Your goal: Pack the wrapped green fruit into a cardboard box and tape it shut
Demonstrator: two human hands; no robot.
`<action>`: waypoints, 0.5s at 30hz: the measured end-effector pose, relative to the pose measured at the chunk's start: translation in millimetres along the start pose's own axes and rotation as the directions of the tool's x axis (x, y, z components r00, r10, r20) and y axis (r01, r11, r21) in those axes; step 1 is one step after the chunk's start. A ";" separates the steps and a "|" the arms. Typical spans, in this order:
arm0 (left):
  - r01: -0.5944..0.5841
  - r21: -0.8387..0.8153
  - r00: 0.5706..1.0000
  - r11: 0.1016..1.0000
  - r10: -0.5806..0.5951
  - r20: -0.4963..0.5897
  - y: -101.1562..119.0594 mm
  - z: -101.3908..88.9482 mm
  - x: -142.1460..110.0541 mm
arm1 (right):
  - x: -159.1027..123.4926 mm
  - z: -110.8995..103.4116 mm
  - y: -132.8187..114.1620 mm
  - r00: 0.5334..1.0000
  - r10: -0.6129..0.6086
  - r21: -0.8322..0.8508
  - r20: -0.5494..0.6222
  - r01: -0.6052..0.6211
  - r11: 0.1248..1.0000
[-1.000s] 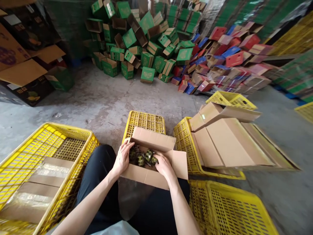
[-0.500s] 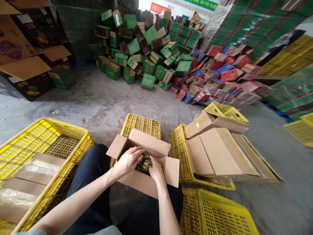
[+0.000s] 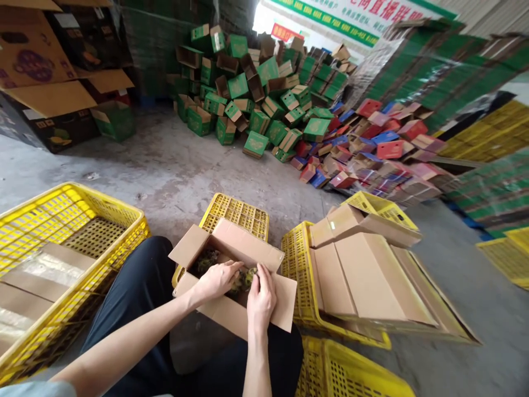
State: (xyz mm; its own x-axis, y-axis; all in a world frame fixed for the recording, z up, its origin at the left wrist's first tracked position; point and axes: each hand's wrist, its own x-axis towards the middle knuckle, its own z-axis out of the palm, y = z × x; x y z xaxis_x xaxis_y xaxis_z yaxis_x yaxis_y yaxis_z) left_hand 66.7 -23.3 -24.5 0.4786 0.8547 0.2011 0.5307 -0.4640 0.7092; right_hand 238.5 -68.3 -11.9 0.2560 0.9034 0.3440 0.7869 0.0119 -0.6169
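Observation:
An open cardboard box (image 3: 246, 242) with its flaps spread sits between my knees. Inside it, my left hand (image 3: 219, 279) and my right hand (image 3: 261, 295) are closed on a mottled dark-green and yellow bundle (image 3: 244, 280), one hand at each side. Its kind is hard to make out; it looks like round produce in shiny clear wrapping. At the box's left end lies more dark-green produce (image 3: 204, 260), partly hidden by a flap and my left hand. My fingertips cover parts of the bundle.
A yellow crate (image 3: 142, 220) holding taped cartons stands at left. Beneath and behind the box is an upturned yellow crate (image 3: 235, 212). Flattened cardboard (image 3: 372, 270) fills a crate at right, with another yellow crate (image 3: 355, 369) nearer me. Green boxes (image 3: 256, 143) lie heaped beyond.
My right hand has turned and drawn closer to my left, its fingers now over the bundle. More dark-green produce shows at the box's left end. The camera view has tilted slightly.

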 end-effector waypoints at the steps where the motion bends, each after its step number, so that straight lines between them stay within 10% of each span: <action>1: -0.002 -0.001 1.000 1.000 0.002 -0.008 1.9 -0.7 -0.1 | -0.7 -0.8 0.9 0.996 0.009 0.089 -0.092 -0.001 0.996; 6: -0.036 -0.029 0.998 0.999 0.037 0.043 9.2 -6.9 -3.8 | -5.2 -3.8 2.8 0.975 0.167 0.423 -0.148 -0.090 0.902; 15: -0.098 -0.191 0.993 0.977 0.083 -0.087 12.0 -15.8 -5.6 | -8.8 -8.8 -21.0 0.974 0.205 0.474 0.093 -0.225 0.851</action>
State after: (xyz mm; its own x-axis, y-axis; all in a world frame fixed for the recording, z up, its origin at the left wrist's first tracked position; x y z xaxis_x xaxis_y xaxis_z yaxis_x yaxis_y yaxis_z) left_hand 59.3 -30.0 -6.4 0.4584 0.8303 0.3170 0.3380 -0.4928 0.8018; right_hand 224.7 -80.2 4.3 0.3588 0.9224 0.1428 0.3461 0.0106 -0.9382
